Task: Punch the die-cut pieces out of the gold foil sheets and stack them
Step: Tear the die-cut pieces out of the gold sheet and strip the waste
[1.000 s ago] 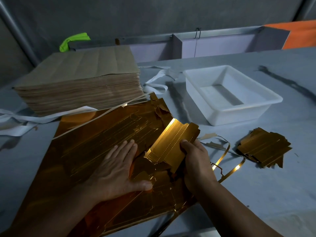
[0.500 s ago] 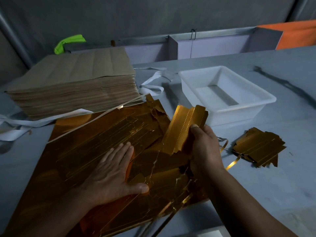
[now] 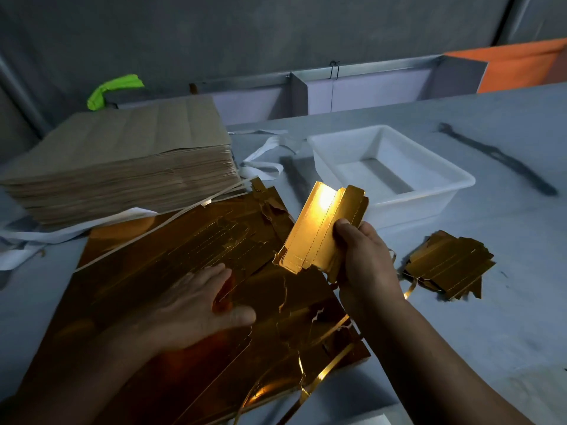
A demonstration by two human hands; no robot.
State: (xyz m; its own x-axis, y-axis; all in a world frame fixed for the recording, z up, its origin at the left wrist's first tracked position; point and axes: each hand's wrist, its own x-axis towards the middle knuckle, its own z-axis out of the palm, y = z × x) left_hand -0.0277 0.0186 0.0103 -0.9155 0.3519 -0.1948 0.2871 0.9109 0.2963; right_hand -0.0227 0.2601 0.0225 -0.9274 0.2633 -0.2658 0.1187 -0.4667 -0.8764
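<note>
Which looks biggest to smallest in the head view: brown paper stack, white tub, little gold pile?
1. brown paper stack
2. white tub
3. little gold pile, nearer the camera yet smallest, so that is sure.

So the right hand (image 3: 365, 265) is up off the gold foil sheet (image 3: 171, 259) now, gripping the die-cut piece (image 3: 319, 228) it was tugging low against the sheet a second ago. The piece looks torn free and tips up toward the camera, catching the light (way brighter than half a second back). Ragged tears show in the sheet below it.
</note>
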